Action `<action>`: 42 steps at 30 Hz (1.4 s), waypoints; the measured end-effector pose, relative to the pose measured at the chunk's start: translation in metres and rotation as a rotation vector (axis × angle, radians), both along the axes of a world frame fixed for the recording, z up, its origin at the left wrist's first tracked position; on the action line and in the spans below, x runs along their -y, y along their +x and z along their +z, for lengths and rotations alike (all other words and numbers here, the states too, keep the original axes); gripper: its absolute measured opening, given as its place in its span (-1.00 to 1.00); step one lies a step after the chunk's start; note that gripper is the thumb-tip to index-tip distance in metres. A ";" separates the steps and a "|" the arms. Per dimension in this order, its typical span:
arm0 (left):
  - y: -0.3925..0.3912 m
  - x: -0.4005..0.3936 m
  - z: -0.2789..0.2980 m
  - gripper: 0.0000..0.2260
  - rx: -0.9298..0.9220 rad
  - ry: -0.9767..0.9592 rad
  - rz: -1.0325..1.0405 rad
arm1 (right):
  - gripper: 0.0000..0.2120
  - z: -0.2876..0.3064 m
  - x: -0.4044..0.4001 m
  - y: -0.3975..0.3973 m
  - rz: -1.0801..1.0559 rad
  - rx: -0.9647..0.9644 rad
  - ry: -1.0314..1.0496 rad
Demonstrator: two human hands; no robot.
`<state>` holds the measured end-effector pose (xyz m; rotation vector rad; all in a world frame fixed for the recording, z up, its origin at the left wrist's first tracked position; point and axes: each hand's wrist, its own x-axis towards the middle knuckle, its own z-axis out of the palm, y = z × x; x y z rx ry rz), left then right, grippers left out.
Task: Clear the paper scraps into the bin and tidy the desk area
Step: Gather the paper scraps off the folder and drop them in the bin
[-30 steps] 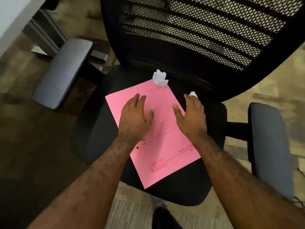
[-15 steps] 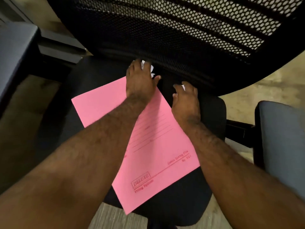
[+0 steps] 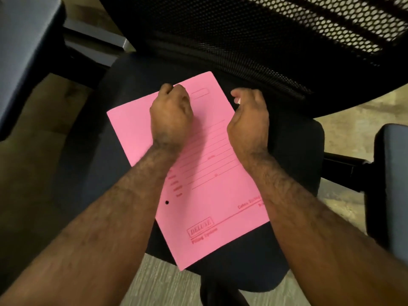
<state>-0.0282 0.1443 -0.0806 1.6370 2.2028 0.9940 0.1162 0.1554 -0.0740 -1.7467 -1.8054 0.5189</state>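
Observation:
A pink file folder (image 3: 205,195) lies flat on the black seat (image 3: 293,173) of an office chair. My left hand (image 3: 171,113) is a closed fist over the folder's upper half; the crumpled white paper scrap it reached is hidden inside it. My right hand (image 3: 248,117) is curled at the folder's right edge, and a sliver of a small white paper scrap (image 3: 238,100) shows between its fingers. No loose scraps show on the seat.
The chair's black mesh backrest (image 3: 265,29) rises just behind the hands. Grey armrests stand at the left (image 3: 24,51) and right (image 3: 395,184). Wood floor shows at the left, pale floor at the right and below the seat.
Both hands reached to the scraps at the back of the seat, closed around them, and have pulled back over the folder. The two white scraps no longer lie on the seat.

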 end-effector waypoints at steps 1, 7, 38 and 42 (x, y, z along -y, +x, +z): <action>-0.006 0.011 0.004 -0.82 0.032 0.016 0.013 | -0.67 0.004 0.005 -0.010 0.007 -0.023 -0.007; -0.051 0.084 0.011 -0.78 0.131 0.080 0.241 | -0.84 0.012 0.057 -0.078 0.222 -0.078 0.037; -0.254 0.829 -0.088 -0.85 0.200 -0.292 1.425 | -0.69 -0.086 0.693 -0.396 1.548 0.203 -0.432; -0.275 0.864 -0.108 -0.72 0.254 -0.303 1.362 | -0.55 -0.119 0.744 -0.418 1.624 0.327 -0.439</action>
